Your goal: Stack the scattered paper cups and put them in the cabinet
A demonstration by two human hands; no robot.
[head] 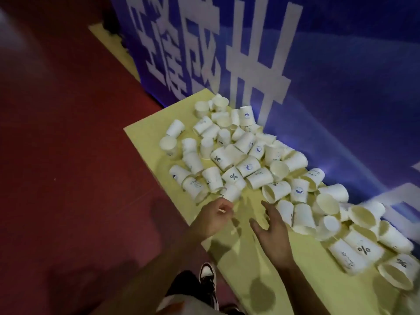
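Head view is showing cups (250,160) scattered, mostly lying sideways, across the table (145,137), none stacked yet; no cabinet is showing. Right hand (272,228) is hovering with fingers spread, holding nothing. Left hand (213,217) is curling beside 1 blurred cup (230,192); whether it is pinching that cup I cannot tell. Likely best: gripping 1 cup by its wall, then nesting neighbours into it. Outer cups are lying near the table's left edge, risking rolls onto the floor (68,155); the banner (341,87) is blocking the far side.
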